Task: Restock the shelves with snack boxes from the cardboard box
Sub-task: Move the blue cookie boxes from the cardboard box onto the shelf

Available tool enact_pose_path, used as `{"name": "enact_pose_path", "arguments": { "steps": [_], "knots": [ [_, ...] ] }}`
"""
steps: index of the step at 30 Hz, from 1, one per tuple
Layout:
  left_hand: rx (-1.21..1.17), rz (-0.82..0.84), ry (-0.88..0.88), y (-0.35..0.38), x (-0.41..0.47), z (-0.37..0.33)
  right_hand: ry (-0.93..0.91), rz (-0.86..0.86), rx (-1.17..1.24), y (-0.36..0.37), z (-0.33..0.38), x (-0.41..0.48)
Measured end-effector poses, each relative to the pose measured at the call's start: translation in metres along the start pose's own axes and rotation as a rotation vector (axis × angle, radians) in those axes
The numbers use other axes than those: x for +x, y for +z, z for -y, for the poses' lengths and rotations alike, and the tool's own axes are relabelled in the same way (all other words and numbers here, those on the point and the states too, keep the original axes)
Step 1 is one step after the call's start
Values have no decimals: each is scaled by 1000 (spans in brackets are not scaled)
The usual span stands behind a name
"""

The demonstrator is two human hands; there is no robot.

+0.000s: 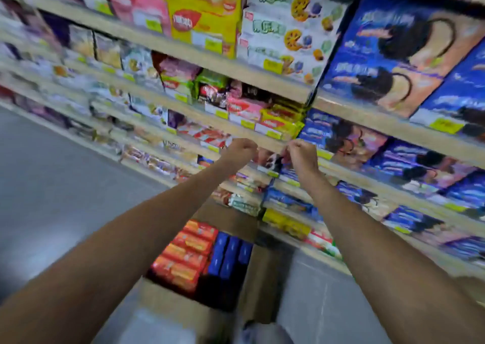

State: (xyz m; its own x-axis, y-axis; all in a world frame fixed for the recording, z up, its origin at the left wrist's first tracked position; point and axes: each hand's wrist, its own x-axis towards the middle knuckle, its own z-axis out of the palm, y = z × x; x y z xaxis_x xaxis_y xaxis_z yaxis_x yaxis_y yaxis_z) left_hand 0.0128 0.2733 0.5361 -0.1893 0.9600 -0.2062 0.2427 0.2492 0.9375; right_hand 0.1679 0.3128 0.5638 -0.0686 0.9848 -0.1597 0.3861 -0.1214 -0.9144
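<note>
An open cardboard box stands on the floor below my arms. Orange snack packs fill its left side and blue snack boxes stand upright on its right. Both arms reach forward over it toward the shelves. My left hand is a curled fist in front of a middle shelf edge, with nothing visible in it. My right hand hovers close beside it, fingers curled downward, and I see nothing held. The whole picture is motion-blurred.
Tiers of snack packs run from far left to right. Large blue boxes fill the right shelves, and yellow and pink boxes sit at the top. Grey floor lies to the left. A shoe shows at the bottom edge.
</note>
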Motion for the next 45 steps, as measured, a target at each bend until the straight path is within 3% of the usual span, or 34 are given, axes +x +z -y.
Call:
{"name": "enact_pose_path", "arguments": {
  "steps": [5, 9, 17, 24, 29, 31, 35, 39, 45],
  "knots": [
    [-27, 5, -367, 5, -27, 126, 250, 181, -91, 66, -102, -10],
    [76, -30, -514, 29, -39, 213, 431, 375, -172, 101, -186, -18],
    [-67, -81, -809, 99, -57, 367, 733, 567, -280, 166, -350, -30],
    [-69, -36, -946, 161, -42, 514, 823, 643, -348, 218, -493, -17],
    [-36, -30, -879, 199, -24, 579, 865, 611, -382, 260, -572, 0],
    [25, 57, -882, 215, -21, 601, 844, 611, -412, 274, -599, 5],
    [225, 155, -758, 232, -19, 624, 845, 518, -373, 293, -630, 3],
    [-31, 105, -803, 237, -24, 634, 911, 451, -424, 287, -649, -1],
    [-69, 112, -898, 228, -34, 635, 870, 418, -533, 282, -648, 2]
  ]
}}
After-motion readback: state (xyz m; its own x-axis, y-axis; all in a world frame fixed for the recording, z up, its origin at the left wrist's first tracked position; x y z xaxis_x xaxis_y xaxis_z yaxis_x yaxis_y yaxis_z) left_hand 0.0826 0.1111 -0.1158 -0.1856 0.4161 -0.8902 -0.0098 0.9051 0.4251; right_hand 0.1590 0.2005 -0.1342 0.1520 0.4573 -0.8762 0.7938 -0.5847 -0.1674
